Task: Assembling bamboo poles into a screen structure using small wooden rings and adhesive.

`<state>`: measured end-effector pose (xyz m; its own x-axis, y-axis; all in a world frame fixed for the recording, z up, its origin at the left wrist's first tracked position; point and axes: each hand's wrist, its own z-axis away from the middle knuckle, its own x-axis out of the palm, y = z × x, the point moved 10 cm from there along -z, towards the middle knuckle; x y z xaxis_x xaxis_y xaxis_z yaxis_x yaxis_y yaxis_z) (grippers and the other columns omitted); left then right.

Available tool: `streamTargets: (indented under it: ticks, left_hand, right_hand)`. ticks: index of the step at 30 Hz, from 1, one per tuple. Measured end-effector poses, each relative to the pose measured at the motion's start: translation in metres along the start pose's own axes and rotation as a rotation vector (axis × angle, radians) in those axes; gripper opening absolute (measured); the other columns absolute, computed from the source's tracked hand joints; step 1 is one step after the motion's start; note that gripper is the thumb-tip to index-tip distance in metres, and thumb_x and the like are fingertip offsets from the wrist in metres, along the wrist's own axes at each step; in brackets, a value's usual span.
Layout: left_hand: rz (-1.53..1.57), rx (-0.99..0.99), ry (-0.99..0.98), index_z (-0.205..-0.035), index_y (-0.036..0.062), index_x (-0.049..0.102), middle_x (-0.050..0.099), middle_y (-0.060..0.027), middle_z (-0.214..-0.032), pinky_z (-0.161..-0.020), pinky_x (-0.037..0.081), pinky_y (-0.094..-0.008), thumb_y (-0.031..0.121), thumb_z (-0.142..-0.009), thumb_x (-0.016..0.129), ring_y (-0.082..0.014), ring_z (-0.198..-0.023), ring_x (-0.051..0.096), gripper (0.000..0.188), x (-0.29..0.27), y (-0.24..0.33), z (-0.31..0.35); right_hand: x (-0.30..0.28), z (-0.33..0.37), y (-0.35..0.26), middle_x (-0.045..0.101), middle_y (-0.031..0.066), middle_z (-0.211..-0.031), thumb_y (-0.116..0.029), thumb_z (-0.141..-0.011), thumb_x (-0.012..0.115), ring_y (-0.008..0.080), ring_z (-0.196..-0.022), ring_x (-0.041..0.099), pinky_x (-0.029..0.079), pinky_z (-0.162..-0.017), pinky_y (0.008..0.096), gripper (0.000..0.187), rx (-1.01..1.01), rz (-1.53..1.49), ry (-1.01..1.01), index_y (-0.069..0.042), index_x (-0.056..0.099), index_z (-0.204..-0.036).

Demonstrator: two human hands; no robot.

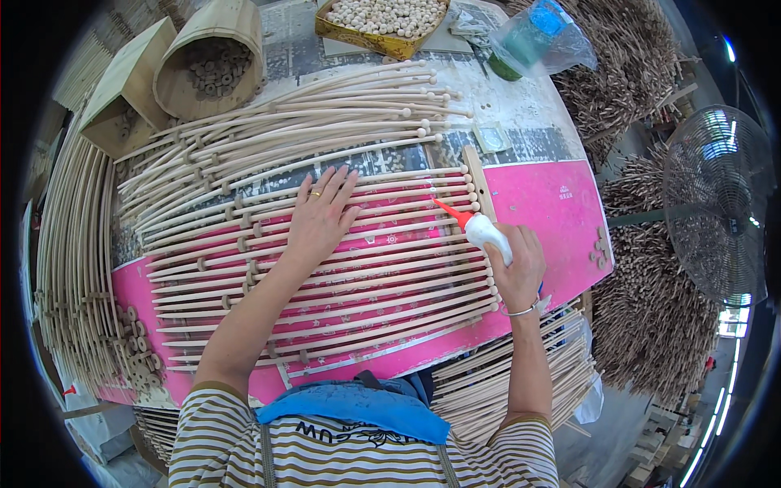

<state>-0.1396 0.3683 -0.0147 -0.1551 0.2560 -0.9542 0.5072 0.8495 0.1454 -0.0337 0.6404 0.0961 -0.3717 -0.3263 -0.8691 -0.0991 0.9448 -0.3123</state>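
A row of thin wooden sticks lies side by side, each with a small round ball at its right end and many with a wooden ring further left. My left hand rests flat across the upper sticks, fingers spread. In my right hand is a white glue bottle with a red nozzle, gripped round its body. Its tip points up and left, over the upper sticks near their ball ends. A wooden strip stands against the balls of the upper sticks. Whether glue is coming out cannot be made out.
Beyond the row lies a looser pile of similar sticks. A wooden bucket of rings, a yellow tray of balls and a bagged container stand at the back. Loose rings lie left. A fan and stick bundles stand right.
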Motion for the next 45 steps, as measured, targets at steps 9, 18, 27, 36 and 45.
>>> streamTargets:
  ticks: [9,18,27,36,45]
  left_hand:
    - [-0.005,-0.007,-0.026,-0.152,0.0149,0.042,0.044,-0.0065,-0.155,-0.123,0.021,-0.0456,0.038,-0.102,0.051,-0.0233,-0.144,0.038,0.056,0.002,0.0,0.0]
    - [-0.018,0.001,-0.012,-0.151,0.0149,0.043,0.046,-0.0068,-0.152,-0.122,0.023,-0.0472,0.039,-0.102,0.05,-0.0223,-0.143,0.04,0.055,0.0,0.001,0.0]
    - [-0.002,0.007,-0.002,-0.151,0.0142,0.042,0.045,-0.0076,-0.153,-0.122,0.023,-0.046,0.038,-0.101,0.052,-0.0242,-0.143,0.039,0.056,-0.002,0.002,0.0]
    - [-0.025,-0.006,-0.022,-0.151,0.0165,0.042,0.045,-0.0068,-0.153,-0.122,0.023,-0.0475,0.041,-0.102,0.049,-0.0226,-0.144,0.039,0.055,0.004,0.0,0.0]
    - [-0.016,0.005,0.004,-0.151,0.0156,0.043,0.046,-0.0072,-0.152,-0.121,0.024,-0.048,0.04,-0.101,0.051,-0.0234,-0.143,0.04,0.055,0.001,0.001,0.001]
  right_hand:
    - [0.001,0.005,0.0,0.06,0.0116,-0.088,-0.009,-0.077,0.075,0.0319,-0.082,0.058,0.046,-0.072,0.0426,0.031,0.005,0.032,-0.022,-0.006,0.066,-0.107]
    - [-0.005,0.016,0.0,0.06,0.0126,-0.087,-0.013,-0.08,0.074,0.0328,-0.082,0.059,0.046,-0.072,0.0425,0.028,0.007,0.023,-0.02,-0.004,0.066,-0.106]
    - [-0.009,0.024,0.003,0.06,0.0124,-0.087,-0.012,-0.08,0.074,0.0324,-0.083,0.059,0.046,-0.074,0.0423,0.028,0.022,0.042,-0.032,-0.005,0.067,-0.105]
    - [-0.015,0.037,0.004,0.06,0.0131,-0.088,-0.009,-0.078,0.074,0.0341,-0.082,0.057,0.044,-0.074,0.044,0.031,0.037,0.006,-0.012,-0.004,0.066,-0.107]
    - [-0.012,0.045,0.007,0.064,0.0146,-0.091,-0.012,-0.08,0.075,0.0366,-0.088,0.06,0.047,-0.081,0.0447,0.028,0.046,0.043,-0.024,-0.004,0.067,-0.106]
